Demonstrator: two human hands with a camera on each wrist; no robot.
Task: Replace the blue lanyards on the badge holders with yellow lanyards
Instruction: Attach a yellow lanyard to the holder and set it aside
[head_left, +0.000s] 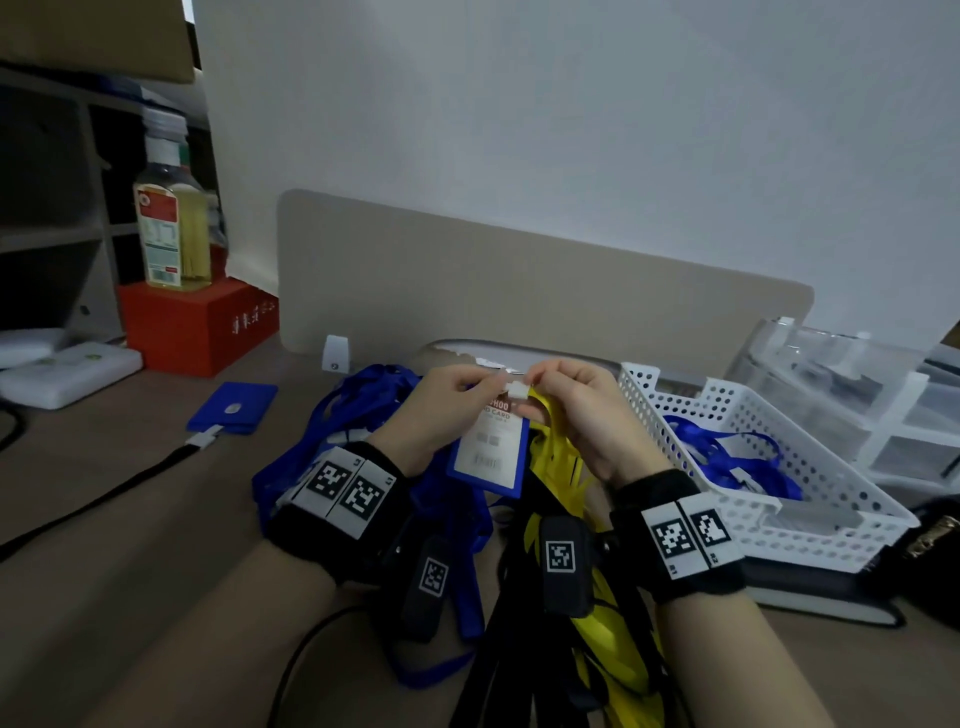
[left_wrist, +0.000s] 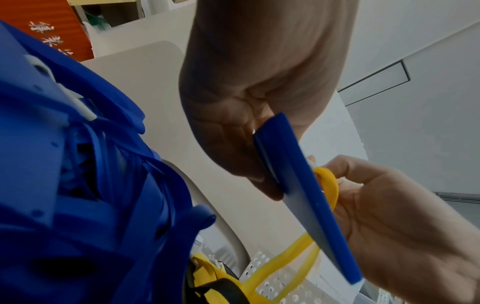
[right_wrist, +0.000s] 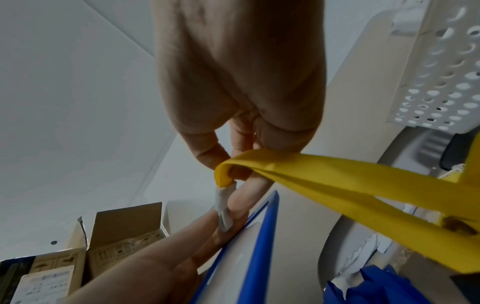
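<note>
A blue badge holder (head_left: 488, 454) hangs in the air over the desk, pinched at its top by my left hand (head_left: 457, 387). My right hand (head_left: 550, 384) pinches the white clip (head_left: 517, 391) of a yellow lanyard (head_left: 558, 452) right against the holder's top. In the right wrist view the white clip (right_wrist: 224, 207) sits between the fingertips of both hands, with the yellow lanyard (right_wrist: 337, 176) trailing off to the right. The left wrist view has the badge holder (left_wrist: 309, 193) edge-on. A pile of blue lanyards (head_left: 358, 410) lies under my left wrist.
A white perforated basket (head_left: 769, 499) at the right holds loose blue lanyards. Another blue badge holder (head_left: 234, 408) on a black lanyard lies at the left. A red box (head_left: 202, 327) with a bottle (head_left: 171, 228) stands at back left. Yellow and black lanyards (head_left: 597, 639) trail toward me.
</note>
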